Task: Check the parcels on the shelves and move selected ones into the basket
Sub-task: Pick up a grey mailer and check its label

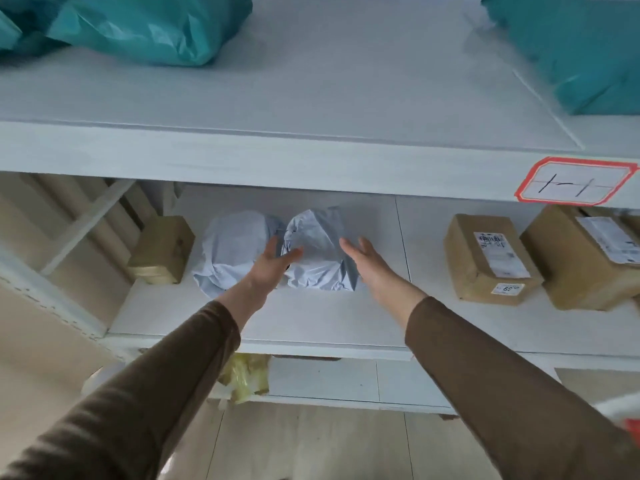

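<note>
Both hands reach into the middle shelf [263, 320] toward a grey wrapped parcel [317, 252], which serves as the landmark here. The left hand [273, 261] lies at the parcel's left side, fingers straight and spread, its fingertips touching or nearly touching the crinkled wrap; it has hold of nothing. The right hand [363, 259] hovers just right of the parcel, palm turned inward, fingers relaxed and apart from the wrap, also holding nothing. The two open palms face each other across the parcel, which suggests a two-sided lift: the soft bag would sag under a one-handed pinch, so bracketing it makes sense.

A second grey parcel [232, 252] sits touching the landmark's left side, partly behind the left hand. Further left stands a small brown box [162, 251]. Well to the right of the landmark lie two cardboard boxes [488, 258] with their printed labels facing up, presumably so they can be read at a glance. Above the landmark, on the upper shelf [277, 157], rest teal bags [149, 29], and a red-bordered tag [575, 181] marks that shelf's front edge. Below the landmark, a yellow bag [246, 375] sits on the lower shelf. A basket is not clearly in view.
</note>
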Motion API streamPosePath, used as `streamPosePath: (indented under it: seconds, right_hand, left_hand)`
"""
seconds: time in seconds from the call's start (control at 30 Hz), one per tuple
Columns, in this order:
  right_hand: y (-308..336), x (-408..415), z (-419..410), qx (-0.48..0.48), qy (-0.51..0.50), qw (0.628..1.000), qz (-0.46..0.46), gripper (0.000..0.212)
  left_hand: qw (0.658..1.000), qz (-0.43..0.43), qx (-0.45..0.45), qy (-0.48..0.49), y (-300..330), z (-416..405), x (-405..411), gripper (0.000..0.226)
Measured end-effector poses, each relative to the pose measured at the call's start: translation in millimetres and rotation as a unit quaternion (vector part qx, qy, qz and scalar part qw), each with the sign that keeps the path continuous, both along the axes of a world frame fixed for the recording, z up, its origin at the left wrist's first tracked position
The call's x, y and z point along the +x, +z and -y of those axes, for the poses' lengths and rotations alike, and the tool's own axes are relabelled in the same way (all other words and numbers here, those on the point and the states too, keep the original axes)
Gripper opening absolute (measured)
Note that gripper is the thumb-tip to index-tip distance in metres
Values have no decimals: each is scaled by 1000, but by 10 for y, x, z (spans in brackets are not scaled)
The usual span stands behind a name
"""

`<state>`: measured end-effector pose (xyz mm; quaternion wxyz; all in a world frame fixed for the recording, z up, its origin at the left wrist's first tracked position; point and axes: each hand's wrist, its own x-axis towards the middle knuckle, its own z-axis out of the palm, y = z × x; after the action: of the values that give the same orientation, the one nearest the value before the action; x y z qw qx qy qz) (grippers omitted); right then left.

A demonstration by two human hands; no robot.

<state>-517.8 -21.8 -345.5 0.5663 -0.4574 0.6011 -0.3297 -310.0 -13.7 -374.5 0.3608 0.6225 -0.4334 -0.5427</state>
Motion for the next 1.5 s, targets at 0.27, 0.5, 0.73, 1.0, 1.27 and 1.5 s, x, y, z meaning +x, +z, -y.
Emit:
streamPosePath:
  seconds: [0.27, 0.5, 0.73, 1.0, 1.27, 1.5]
  right_hand:
    - [-428, 291, 454, 78, -56, 995, 9, 68]
    - [-502, 199, 145, 44, -84, 995, 33, 32]
    - [-396, -124, -691, -47, -129, 989, 63, 17]
    - [-27, -712, -1838, -167, -58, 977, 116, 18]
    - [242, -1076, -2248, -250, -25, 967, 35, 26]
    - [324, -1188, -2320, -134, -93, 975, 154, 37]
  left_hand:
    - [995, -16, 97, -5, -985, 1060, 20, 130]
    - [992, -110, 66, -5, -300, 336, -296, 39]
    - [982, -187, 21, 36, -33, -543, -479, 54]
    - [944, -323, 62, 19, 340, -1558, -611, 105]
    - [954, -282, 52, -88, 421, -2086, -900, 64]
    - [926, 17, -369, -73, 415, -2150, -1066, 96]
